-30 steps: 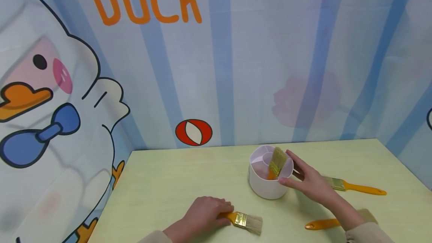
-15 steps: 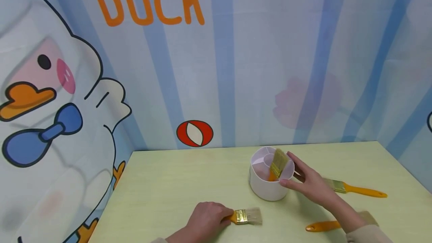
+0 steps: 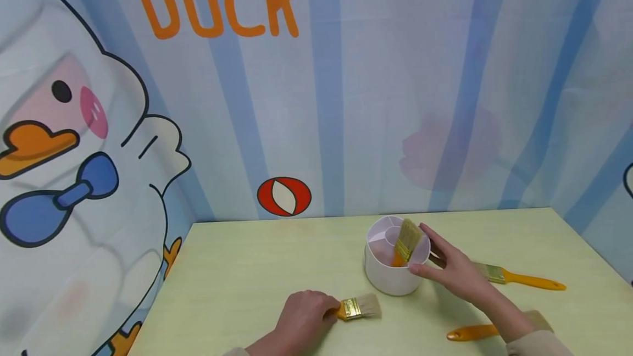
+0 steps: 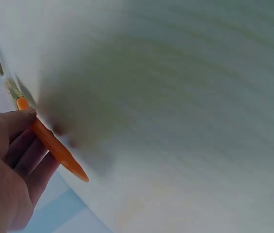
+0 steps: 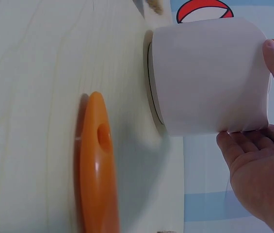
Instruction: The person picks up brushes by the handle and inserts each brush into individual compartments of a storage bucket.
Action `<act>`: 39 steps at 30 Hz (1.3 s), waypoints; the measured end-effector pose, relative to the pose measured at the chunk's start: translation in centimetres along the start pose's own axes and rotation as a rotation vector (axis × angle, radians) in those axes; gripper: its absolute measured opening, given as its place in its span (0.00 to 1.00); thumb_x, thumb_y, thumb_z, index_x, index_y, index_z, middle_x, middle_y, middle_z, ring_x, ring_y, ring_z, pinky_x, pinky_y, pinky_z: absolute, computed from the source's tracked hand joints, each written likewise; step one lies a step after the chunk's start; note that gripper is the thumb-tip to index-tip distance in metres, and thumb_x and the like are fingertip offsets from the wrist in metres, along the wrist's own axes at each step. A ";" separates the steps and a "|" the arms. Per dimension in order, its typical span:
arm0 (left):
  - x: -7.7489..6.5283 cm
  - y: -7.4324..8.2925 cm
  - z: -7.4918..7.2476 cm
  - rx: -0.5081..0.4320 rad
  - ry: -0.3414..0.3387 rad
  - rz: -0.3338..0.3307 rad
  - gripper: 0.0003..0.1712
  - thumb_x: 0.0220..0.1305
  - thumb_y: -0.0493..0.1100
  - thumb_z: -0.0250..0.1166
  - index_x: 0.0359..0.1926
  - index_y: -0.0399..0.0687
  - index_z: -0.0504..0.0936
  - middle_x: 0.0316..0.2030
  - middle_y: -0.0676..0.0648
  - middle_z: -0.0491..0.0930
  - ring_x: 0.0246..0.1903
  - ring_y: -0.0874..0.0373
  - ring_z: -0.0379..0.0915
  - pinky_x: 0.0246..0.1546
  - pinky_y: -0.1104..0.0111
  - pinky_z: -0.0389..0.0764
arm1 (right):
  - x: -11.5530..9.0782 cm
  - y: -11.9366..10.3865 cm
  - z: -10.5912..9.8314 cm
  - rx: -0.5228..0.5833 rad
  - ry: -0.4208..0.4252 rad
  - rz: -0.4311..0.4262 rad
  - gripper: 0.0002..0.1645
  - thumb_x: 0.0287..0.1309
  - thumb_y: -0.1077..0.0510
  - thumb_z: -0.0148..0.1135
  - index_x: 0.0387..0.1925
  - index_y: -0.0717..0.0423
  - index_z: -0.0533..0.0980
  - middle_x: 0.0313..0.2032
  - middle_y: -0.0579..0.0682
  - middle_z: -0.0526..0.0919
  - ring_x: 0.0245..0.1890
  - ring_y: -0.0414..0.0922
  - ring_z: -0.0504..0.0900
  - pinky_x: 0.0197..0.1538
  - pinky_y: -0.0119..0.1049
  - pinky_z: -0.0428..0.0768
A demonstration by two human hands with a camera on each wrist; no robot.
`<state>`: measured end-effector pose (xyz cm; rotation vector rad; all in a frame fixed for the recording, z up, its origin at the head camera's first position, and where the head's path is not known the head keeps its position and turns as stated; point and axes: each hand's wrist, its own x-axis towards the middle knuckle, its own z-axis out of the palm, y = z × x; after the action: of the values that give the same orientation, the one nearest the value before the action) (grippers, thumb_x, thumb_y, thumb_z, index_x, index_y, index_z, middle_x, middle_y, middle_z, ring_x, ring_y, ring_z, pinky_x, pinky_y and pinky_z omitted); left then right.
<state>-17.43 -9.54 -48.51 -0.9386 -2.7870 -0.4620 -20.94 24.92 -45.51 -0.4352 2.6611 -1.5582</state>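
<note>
My left hand pinches a paintbrush by its orange handle, low over the table. Its gold ferrule and pale bristles point right, toward the container. In the left wrist view, thumb and fingers hold the orange handle, whose end sticks out past them. With thumb at the rim and fingers round the far side, my right hand grips a white round divided organizer. A second paintbrush stands in it, bristles up, leaning right. The right wrist view shows the organizer's smooth side wall.
Two more orange-handled paintbrushes lie on the table at the right: one brush behind my right wrist, another brush partly under that forearm. A striped curtain with duck drawings hangs behind the table's back edge.
The brush in my left hand has swung, its bristles going from pointing down and right to slightly up and right. My right hand and the organizer stay in place.
</note>
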 end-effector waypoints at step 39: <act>6.7 7.5 -5.7 -0.339 0.165 -0.040 0.13 0.62 0.43 0.81 0.48 0.52 0.95 0.38 0.57 0.92 0.31 0.76 0.81 0.33 0.85 0.78 | 0.0 0.2 0.1 -0.059 0.019 -0.041 0.58 0.66 0.58 0.75 0.85 0.61 0.50 0.77 0.71 0.64 0.71 0.71 0.71 0.64 0.56 0.82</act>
<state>-17.79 -2.07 -39.74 -0.8607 -2.6282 -0.9942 -20.95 24.92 -45.77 -0.4821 2.7359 -1.5044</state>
